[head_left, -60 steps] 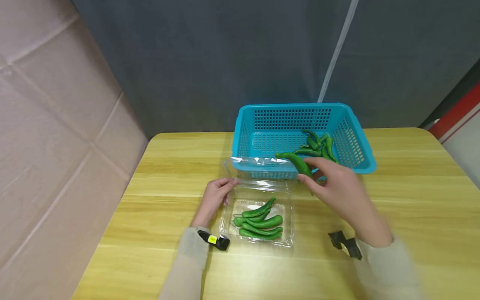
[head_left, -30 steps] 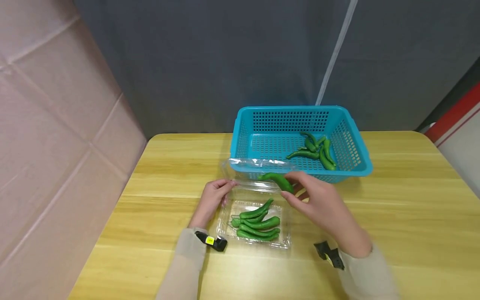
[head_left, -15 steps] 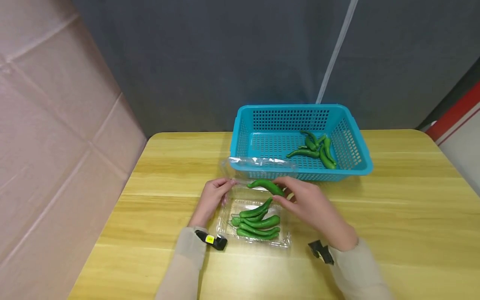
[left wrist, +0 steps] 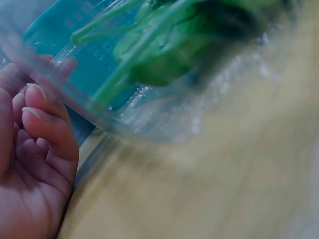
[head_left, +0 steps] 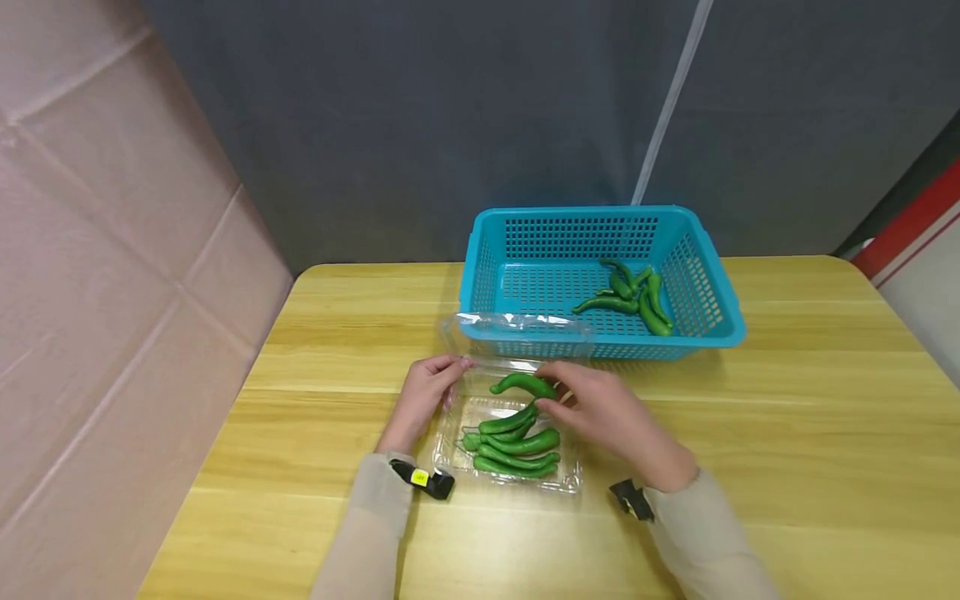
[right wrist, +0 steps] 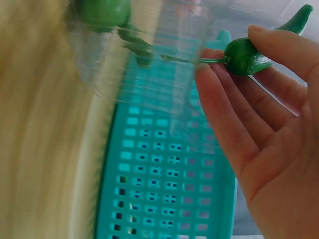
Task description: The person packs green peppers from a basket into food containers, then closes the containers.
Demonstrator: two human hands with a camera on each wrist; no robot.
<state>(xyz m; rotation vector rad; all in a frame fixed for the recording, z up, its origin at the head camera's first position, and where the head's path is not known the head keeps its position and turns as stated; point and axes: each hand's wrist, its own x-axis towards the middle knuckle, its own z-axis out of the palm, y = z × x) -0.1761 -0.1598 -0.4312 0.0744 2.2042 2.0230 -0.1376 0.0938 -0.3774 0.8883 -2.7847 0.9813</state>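
A clear plastic clamshell box point(head_left: 571, 467) lies on the table with its lid point(head_left: 525, 333) folded back against the basket. Several green chili peppers point(head_left: 517, 447) lie side by side inside it. My left hand point(head_left: 422, 398) pinches the box's left edge near the hinge, fingers curled in the left wrist view. Between thumb and fingertips my right hand point(head_left: 609, 415) holds one curved green chili pepper point(head_left: 521, 382) just over the back part of the box. That pepper's thin stem point(right wrist: 212, 60) shows in the right wrist view.
Behind the box stands a blue perforated basket point(head_left: 540, 283), with several green chili peppers point(head_left: 648, 304) in its right half. The wooden table point(head_left: 322, 350) ends at a grey curtain point(head_left: 420, 133). At left is a pale tiled wall point(head_left: 120, 250).
My right hand has brought its chili pepper left and down, from the basket's front edge to over the box. My left hand keeps its place at the box's edge.
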